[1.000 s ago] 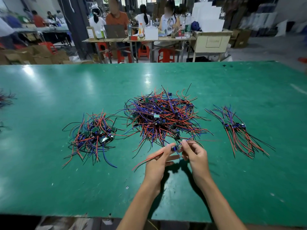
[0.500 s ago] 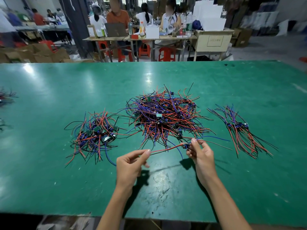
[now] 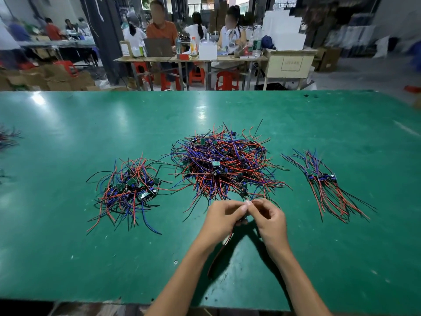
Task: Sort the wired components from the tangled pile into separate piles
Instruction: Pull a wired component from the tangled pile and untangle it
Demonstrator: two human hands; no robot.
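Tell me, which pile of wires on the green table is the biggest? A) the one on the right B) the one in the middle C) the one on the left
B: the middle pile is plainly wider and heaped higher than the left pile, while the right pile is only a thin, flat bunch of wires.

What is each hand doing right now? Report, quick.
Left hand: fingers curled, holding a wired component.
Right hand: fingers curled, pinching the same component's wires.
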